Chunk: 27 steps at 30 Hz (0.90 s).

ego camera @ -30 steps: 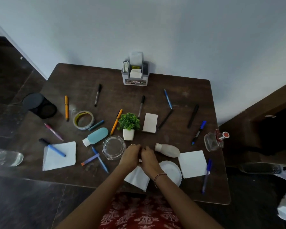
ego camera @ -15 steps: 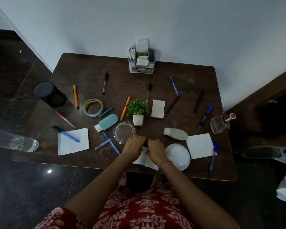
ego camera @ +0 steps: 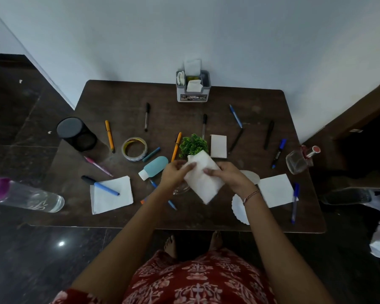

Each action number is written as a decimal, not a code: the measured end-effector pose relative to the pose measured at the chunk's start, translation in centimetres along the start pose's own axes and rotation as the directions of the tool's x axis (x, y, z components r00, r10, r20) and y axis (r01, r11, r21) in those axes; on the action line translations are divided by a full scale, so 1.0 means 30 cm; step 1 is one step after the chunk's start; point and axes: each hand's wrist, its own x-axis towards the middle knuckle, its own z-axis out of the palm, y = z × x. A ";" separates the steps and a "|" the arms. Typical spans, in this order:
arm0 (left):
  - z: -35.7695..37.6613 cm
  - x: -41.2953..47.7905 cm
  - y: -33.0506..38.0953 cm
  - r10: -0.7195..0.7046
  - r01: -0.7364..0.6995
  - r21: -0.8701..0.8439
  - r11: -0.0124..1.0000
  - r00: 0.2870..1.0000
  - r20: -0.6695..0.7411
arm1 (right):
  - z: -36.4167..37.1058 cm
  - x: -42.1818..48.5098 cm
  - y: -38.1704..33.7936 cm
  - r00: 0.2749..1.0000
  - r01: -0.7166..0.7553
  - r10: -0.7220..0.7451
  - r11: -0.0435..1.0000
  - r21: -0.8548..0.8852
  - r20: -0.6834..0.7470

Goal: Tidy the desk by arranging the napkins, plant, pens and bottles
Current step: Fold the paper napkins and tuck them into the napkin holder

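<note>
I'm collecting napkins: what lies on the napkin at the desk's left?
A blue pen lies across the napkin; a black marker touches its corner. Whatever is beneath is hidden.

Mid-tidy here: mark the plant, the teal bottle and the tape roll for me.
plant [ego camera: 193, 145]: head view, on the green leaves.
teal bottle [ego camera: 155, 166]: head view, middle of its body.
tape roll [ego camera: 133, 158]: head view, near wall of the ring.
</note>
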 end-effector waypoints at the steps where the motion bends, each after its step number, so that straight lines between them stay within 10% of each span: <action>1: -0.015 -0.005 0.014 -0.133 0.146 -0.178 0.973 0.988 0.083 | 0.015 -0.002 -0.014 1.000 0.012 -0.009 0.993 0.118 -0.019; 3: -0.044 -0.009 0.028 -0.251 0.325 -0.391 0.861 0.940 0.229 | 0.048 0.002 -0.036 0.998 0.032 -0.015 0.953 0.301 -0.059; 7: -0.083 0.016 0.025 -0.197 0.238 -0.300 0.924 0.967 0.160 | 0.107 0.026 -0.063 0.996 0.027 0.014 0.906 0.423 -0.092; 17: -0.176 0.063 0.081 0.105 -0.091 -0.241 0.966 0.993 0.046 | 0.140 0.093 -0.078 0.958 0.189 -0.122 0.949 0.253 -0.259; 27: -0.166 0.157 0.178 0.069 -0.049 -0.375 0.926 0.997 0.041 | 0.093 0.174 -0.177 0.915 0.320 -0.253 0.930 0.183 -0.315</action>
